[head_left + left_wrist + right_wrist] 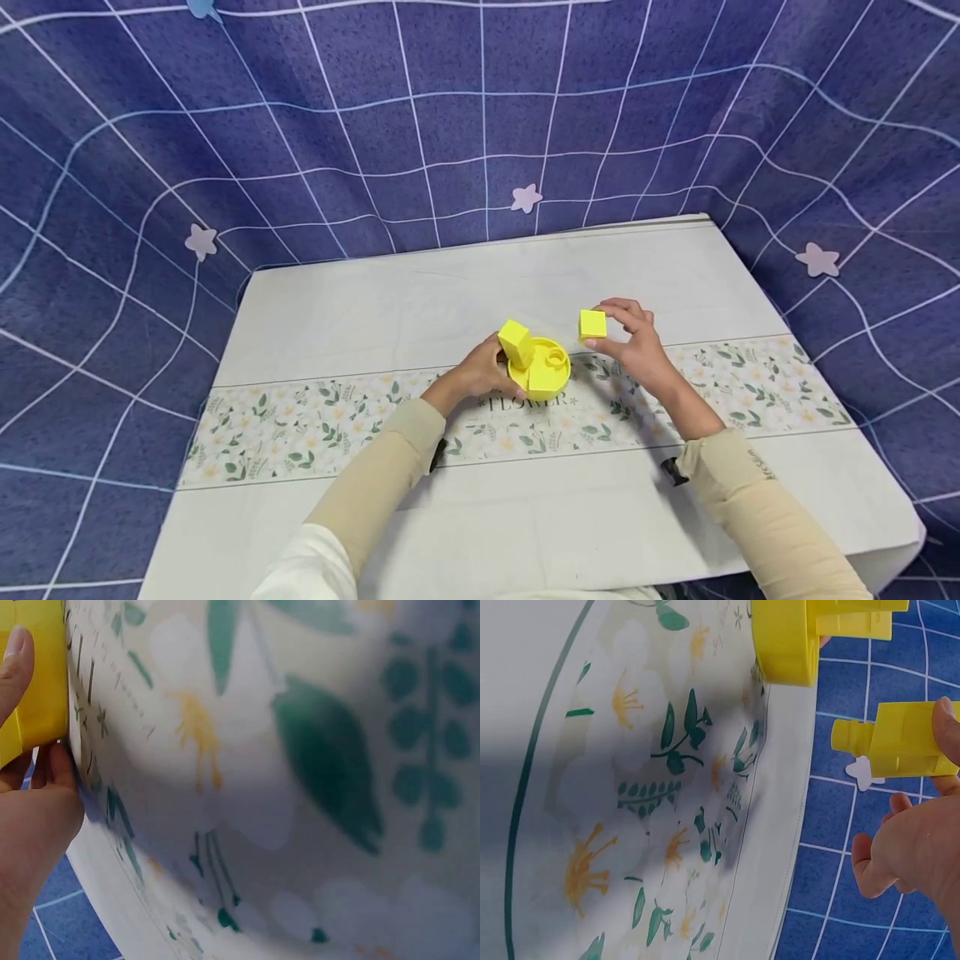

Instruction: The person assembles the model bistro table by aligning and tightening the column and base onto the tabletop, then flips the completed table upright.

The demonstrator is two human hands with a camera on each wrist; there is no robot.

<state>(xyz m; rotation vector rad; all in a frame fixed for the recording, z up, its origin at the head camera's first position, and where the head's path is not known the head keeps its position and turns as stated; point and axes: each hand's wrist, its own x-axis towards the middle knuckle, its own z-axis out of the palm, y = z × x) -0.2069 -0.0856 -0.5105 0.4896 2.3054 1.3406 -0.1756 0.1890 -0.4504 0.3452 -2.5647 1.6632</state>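
A round yellow base (542,395) rests on the floral strip of the table, and my left hand (480,371) grips its left side. The left wrist view has the thumb (15,664) against the yellow wall and the fingers curled beneath. Out of the base rises a square yellow block (515,337); beside it is a raised ring (556,357). Up and to the right, my right hand (636,346) pinches another square yellow block (592,323) between thumb and fingers. In the right wrist view this block (911,739) has a round neck pointing down toward the table, apart from the base.
A white cloth with a floral band (300,417) covers the table (360,308). Blue curtains (450,125) with a white grid and stars hang behind it and on both sides. The table's front edge lies close to the person's body.
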